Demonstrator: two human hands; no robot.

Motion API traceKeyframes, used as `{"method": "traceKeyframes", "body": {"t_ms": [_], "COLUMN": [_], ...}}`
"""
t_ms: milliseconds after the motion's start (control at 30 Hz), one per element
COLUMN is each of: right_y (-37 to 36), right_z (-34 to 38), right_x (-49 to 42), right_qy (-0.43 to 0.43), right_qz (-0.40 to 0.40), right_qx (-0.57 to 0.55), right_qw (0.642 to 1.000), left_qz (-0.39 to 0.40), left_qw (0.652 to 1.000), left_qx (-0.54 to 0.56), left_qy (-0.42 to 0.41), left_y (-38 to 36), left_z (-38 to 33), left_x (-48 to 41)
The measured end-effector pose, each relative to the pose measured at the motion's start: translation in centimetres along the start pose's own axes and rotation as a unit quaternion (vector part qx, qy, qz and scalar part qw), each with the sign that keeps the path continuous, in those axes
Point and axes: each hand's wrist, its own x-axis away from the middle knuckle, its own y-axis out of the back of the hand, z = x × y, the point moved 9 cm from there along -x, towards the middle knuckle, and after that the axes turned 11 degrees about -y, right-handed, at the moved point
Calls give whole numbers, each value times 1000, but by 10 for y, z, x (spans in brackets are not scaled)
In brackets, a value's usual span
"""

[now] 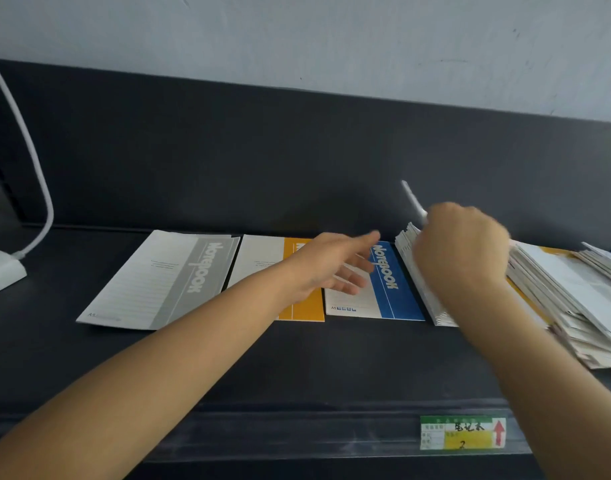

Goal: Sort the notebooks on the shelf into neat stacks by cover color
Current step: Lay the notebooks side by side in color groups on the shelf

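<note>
3 notebooks lie flat in a row on the dark shelf [331, 358]: a grey notebook [158, 282] on the left, an orange notebook [304, 306] beside it, then a blue notebook [387, 282]. The left hand [335, 265] hovers over the orange and blue covers, fingers spread and holding nothing. The right hand [460, 251] is curled around the left edge of the unsorted pile [556, 299], lifting a blurred white notebook [413, 202]. A price label [463, 432] sits on the shelf's front rail.

a shop: dark display shelf [314, 358] with a price label [462, 432] on its front rail.
</note>
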Motion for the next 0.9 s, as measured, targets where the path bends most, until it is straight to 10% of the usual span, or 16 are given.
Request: {"method": "traceKeyframes", "body": {"t_ms": [233, 533, 667, 900], "right_y": [-11, -60, -86, -99], "right_z": [114, 129, 174, 209], "right_x": [90, 69, 87, 105], "right_qy": [261, 150, 41, 111], "right_qz": [46, 197, 382, 352], "right_qx": [-177, -287, -477, -362], "right_qw": [948, 925, 791, 856], "left_qz": [-126, -263, -291, -229], "left_qw": [987, 963, 950, 842], "left_qx": [99, -51, -116, -477], "left_qy": [-32, 27, -3, 102], "left_y": [71, 210, 232, 275], "left_z": [-2, 24, 24, 34], "left_x": [21, 87, 111, 149]}}
